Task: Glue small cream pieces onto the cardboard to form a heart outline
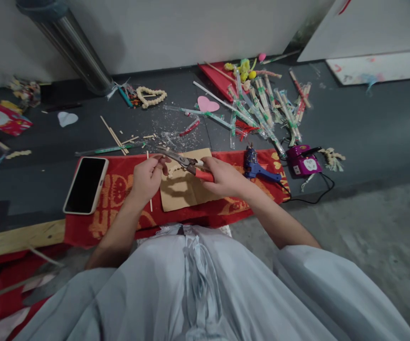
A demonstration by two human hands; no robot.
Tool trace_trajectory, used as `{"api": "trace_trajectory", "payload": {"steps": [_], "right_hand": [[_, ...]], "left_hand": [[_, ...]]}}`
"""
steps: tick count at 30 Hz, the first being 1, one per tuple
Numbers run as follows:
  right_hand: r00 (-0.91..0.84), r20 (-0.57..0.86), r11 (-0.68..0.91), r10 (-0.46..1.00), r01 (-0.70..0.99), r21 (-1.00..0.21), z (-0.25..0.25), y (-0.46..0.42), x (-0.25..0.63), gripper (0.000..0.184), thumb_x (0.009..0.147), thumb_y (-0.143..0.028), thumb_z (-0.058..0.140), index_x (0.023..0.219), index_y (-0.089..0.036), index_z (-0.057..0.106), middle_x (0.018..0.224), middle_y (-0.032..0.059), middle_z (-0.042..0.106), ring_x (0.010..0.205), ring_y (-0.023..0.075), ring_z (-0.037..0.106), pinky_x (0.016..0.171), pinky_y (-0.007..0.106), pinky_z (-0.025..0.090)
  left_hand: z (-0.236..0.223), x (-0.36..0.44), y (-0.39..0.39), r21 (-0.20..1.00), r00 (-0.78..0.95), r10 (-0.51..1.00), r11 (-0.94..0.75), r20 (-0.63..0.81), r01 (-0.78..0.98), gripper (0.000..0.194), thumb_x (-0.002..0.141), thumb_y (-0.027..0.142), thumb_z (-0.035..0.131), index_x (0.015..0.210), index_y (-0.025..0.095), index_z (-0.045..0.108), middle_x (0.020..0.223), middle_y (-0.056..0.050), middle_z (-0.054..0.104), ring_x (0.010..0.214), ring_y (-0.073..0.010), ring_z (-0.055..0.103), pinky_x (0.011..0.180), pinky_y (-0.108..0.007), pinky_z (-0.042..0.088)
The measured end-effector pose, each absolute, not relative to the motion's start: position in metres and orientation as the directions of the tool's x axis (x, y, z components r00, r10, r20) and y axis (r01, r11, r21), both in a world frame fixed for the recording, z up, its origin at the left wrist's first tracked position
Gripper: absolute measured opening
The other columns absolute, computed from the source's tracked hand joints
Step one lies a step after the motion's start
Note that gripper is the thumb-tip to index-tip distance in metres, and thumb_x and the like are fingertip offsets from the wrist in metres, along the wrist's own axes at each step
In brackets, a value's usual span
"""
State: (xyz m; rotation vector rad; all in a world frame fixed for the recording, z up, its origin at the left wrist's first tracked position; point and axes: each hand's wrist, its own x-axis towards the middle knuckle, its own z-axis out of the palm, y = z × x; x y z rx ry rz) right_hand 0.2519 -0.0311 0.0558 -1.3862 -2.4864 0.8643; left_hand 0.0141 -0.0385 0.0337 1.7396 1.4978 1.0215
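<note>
My right hand is wrapped round the red and whitish handles of a pair of pruning shears. The grey blades point left, over my left hand. That hand is closed in a pinch close to the blade tips; whatever its fingers hold is too small to make out. Below the shears a tan cardboard piece lies on a red patterned cloth. A pale, bumpy strip of short stick pieces rests on the cardboard, partly covered by the shears. Beside my left hand lies a thin wooden stick.
A phone lies left on the cloth. A blue glue gun and a purple box with a cable sit right. Wrapped stick bundles, a heart-shaped stick frame and a steel tumbler stand or lie farther back.
</note>
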Motion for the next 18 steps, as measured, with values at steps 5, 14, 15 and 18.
{"api": "trace_trajectory", "payload": {"steps": [5, 14, 15, 18], "right_hand": [[-0.537, -0.186, 0.387, 0.823, 0.768, -0.51, 0.058, -0.031, 0.25, 0.024, 0.076, -0.03, 0.047, 0.096, -0.017, 0.047, 0.096, 0.0157, 0.064, 0.08, 0.0265, 0.058, 0.068, 0.034, 0.039], [-0.59, -0.199, 0.375, 0.782, 0.701, -0.606, 0.058, -0.026, 0.257, 0.023, 0.075, -0.033, 0.048, 0.093, -0.019, 0.045, 0.094, 0.0119, 0.063, 0.079, 0.0233, 0.056, 0.067, 0.032, 0.038], [-0.591, -0.2, 0.364, 0.782, 0.693, -0.622, 0.058, -0.025, 0.257, 0.023, 0.075, -0.034, 0.049, 0.092, -0.019, 0.044, 0.093, 0.0106, 0.062, 0.078, 0.0226, 0.055, 0.067, 0.031, 0.037], [-0.588, -0.201, 0.321, 0.783, 0.66, -0.68, 0.059, -0.022, 0.259, 0.018, 0.074, -0.034, 0.048, 0.084, -0.021, 0.041, 0.082, 0.0043, 0.057, 0.072, 0.019, 0.052, 0.064, 0.03, 0.035]], "left_hand": [[0.032, 0.014, -0.039, 0.842, 0.037, 0.989, -0.14, 0.142, 0.52, 0.027, 0.09, 0.034, 0.047, 0.077, 0.018, 0.065, 0.057, -0.001, 0.061, 0.053, -0.0133, 0.055, 0.055, -0.024, 0.04], [0.031, 0.013, -0.033, 0.862, 0.024, 0.988, -0.143, 0.151, 0.486, 0.029, 0.085, 0.043, 0.056, 0.072, 0.018, 0.065, 0.055, 0.001, 0.055, 0.05, -0.0114, 0.05, 0.051, -0.022, 0.037], [0.032, 0.013, -0.032, 0.87, 0.033, 0.988, -0.148, 0.15, 0.471, 0.031, 0.085, 0.046, 0.057, 0.072, 0.018, 0.065, 0.054, 0.001, 0.054, 0.05, -0.0114, 0.049, 0.051, -0.022, 0.037], [0.031, 0.012, -0.029, 0.905, 0.051, 0.989, -0.147, 0.139, 0.4, 0.041, 0.084, 0.057, 0.057, 0.072, 0.019, 0.063, 0.051, 0.002, 0.05, 0.047, -0.0108, 0.046, 0.048, -0.022, 0.035]]}}
